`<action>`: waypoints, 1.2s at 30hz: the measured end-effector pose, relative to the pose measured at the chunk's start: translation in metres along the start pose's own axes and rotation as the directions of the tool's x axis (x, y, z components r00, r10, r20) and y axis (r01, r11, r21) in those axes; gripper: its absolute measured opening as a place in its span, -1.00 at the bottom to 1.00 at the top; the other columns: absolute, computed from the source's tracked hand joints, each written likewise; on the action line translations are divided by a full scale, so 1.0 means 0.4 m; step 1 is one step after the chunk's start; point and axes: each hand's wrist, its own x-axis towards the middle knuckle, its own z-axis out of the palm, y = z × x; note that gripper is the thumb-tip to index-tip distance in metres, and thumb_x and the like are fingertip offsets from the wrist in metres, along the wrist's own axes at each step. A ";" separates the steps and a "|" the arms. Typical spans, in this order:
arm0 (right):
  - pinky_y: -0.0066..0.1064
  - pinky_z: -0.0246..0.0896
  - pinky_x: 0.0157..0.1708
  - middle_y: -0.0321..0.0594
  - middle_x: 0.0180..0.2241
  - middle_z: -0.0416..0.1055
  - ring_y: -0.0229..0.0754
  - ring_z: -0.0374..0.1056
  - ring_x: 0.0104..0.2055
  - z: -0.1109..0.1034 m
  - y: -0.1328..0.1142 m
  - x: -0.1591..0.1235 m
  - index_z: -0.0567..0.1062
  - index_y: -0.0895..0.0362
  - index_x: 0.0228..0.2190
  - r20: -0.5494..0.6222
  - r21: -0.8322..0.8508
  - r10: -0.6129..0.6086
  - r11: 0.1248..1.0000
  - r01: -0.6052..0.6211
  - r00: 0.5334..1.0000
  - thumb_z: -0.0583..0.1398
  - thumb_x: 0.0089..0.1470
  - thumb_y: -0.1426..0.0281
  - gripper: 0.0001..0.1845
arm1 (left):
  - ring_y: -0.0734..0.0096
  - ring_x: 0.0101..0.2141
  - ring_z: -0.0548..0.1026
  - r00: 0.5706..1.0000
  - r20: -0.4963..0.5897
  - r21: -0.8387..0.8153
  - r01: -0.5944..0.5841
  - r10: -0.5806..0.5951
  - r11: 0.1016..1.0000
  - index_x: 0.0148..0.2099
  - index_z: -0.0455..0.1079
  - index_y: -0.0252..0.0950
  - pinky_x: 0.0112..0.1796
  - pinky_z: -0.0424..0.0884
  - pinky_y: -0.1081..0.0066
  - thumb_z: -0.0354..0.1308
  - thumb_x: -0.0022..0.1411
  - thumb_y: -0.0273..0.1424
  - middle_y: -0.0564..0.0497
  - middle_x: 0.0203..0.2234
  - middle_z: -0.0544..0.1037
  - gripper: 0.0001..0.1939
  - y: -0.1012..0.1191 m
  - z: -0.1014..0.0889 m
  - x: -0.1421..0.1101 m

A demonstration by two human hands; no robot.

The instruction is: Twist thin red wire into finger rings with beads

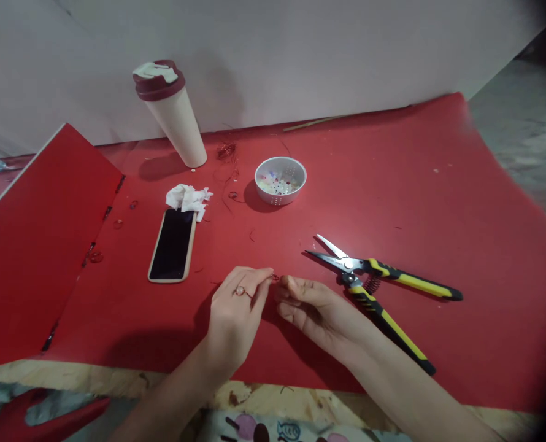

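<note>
Left hand (236, 310) and right hand (313, 310), half-curled, pinch thin wire (275, 277).

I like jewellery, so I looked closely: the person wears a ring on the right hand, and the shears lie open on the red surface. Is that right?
Not quite: the head view shows the ring on the left hand, not the right hand. The shears do lie open on the red surface.
</note>
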 end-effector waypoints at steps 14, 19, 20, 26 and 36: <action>-0.44 0.25 -0.42 -0.31 -0.55 0.25 -0.30 0.18 -0.49 0.053 0.024 -0.074 0.46 0.11 -0.57 0.024 0.005 -0.039 0.999 0.039 0.999 0.33 -0.16 0.27 -0.79 | 0.44 -0.40 0.54 0.985 -0.118 0.079 -0.116 0.125 0.990 -0.16 0.34 -0.28 -0.31 0.49 0.44 0.10 0.16 -0.61 -0.01 -0.42 0.58 -0.79 0.045 -0.021 -0.012; -0.40 0.29 -0.33 -0.29 -0.42 0.39 -0.21 0.31 -0.35 0.033 0.027 -0.088 0.49 0.03 -0.44 -0.057 -0.610 -0.501 0.702 0.368 0.863 0.31 -0.13 0.42 -0.87 | 0.45 -0.44 0.54 0.998 -0.014 -0.012 0.069 -0.069 0.998 -0.23 0.40 -0.29 -0.36 0.48 0.48 0.07 0.20 -0.52 0.01 -0.48 0.58 -0.88 0.046 -0.016 0.003; -0.39 0.30 -0.31 -0.28 -0.40 0.41 -0.20 0.33 -0.32 0.028 0.029 -0.086 0.49 0.01 -0.43 -0.036 -0.681 -0.581 0.610 0.405 0.813 0.29 -0.11 0.43 -0.88 | 0.46 -0.44 0.54 0.997 -0.009 -0.042 0.080 -0.080 0.996 -0.23 0.41 -0.29 -0.35 0.48 0.48 0.07 0.19 -0.52 0.01 -0.47 0.58 -0.88 0.045 -0.015 0.006; -0.40 0.31 -0.36 -0.28 -0.42 0.47 -0.21 0.40 -0.38 0.010 0.048 -0.081 0.53 -0.01 -0.43 0.185 -0.872 -0.826 0.112 0.477 0.532 0.21 0.01 0.50 -0.85 | 0.47 -0.45 0.53 0.995 0.035 -0.109 0.097 -0.094 0.989 -0.26 0.44 -0.33 -0.35 0.48 0.51 0.10 0.15 -0.56 0.01 -0.49 0.58 -0.88 0.052 -0.014 0.007; -0.46 0.38 -0.36 -0.40 -0.45 0.55 -0.25 0.45 -0.39 0.033 0.063 -0.081 0.54 -0.08 -0.46 -0.099 -0.797 -0.819 0.405 0.448 0.565 0.21 0.02 0.49 -0.81 | 0.48 -0.40 0.54 0.976 0.102 -0.395 0.216 -0.191 0.893 -0.29 0.48 -0.24 -0.32 0.49 0.52 0.22 0.11 -0.46 0.06 -0.45 0.60 -0.92 0.046 -0.030 0.009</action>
